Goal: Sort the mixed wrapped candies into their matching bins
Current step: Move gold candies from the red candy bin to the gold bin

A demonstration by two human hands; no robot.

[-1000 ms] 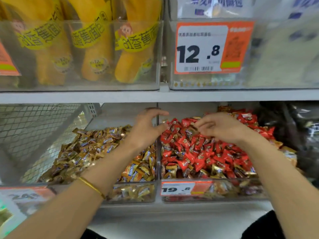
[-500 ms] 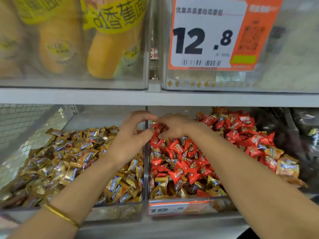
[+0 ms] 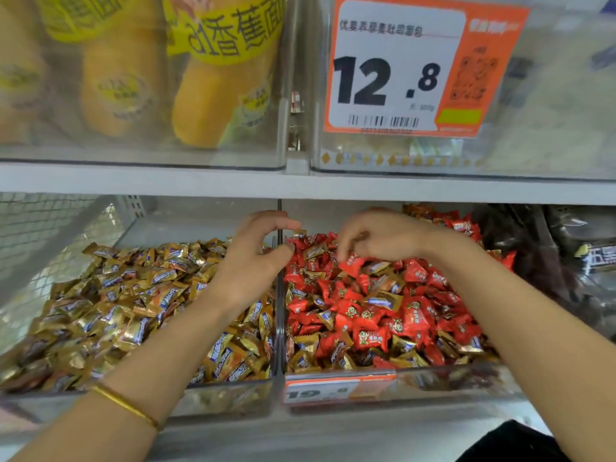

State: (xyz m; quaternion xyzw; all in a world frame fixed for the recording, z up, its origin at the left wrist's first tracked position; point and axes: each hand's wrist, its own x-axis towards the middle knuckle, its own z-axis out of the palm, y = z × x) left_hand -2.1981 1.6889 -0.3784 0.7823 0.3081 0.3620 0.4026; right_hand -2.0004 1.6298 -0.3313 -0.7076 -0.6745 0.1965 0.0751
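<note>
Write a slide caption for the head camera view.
Left hand cupped by the divider over the gold bin; right hand reaches into red candies mixed with gold strays.

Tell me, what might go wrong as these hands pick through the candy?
Gold candies lie half-buried among the red candies in the right bin, so some could be missed. The left hand hovers at the divider, where a nudge might push candies across.

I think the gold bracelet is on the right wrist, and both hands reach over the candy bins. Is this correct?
Not quite. The head view shows the gold bracelet on the left wrist, not the right. The left hand and the right hand do both reach over the candy bins.
</note>
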